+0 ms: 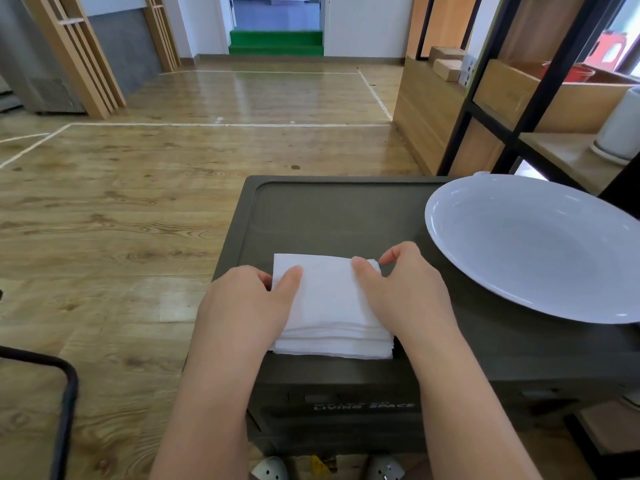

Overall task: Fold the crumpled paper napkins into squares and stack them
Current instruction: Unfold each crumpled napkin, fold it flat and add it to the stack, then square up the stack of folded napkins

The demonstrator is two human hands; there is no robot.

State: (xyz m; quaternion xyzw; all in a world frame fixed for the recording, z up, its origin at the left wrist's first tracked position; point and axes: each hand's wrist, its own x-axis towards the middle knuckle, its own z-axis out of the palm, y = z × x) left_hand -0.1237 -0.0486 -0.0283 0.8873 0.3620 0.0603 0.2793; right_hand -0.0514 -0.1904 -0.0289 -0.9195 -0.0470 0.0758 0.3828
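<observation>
A stack of white folded paper napkins [330, 306] lies near the front of a dark grey storage box lid [332, 216]. My left hand [249, 299] holds the stack's left edge, thumb on top and fingers tucked beside and under it. My right hand [401, 289] holds the right edge, thumb lying on the top napkin and fingers curled over the far right corner. The top napkin looks flat and roughly square. Several layered edges show at the stack's near side.
A large white plate [533, 251] rests on the right part of the box lid, overhanging toward a wooden shelf unit with a black frame [540, 98]. A black chair tube [65, 393] stands at lower left. Wooden floor spreads to the left and beyond.
</observation>
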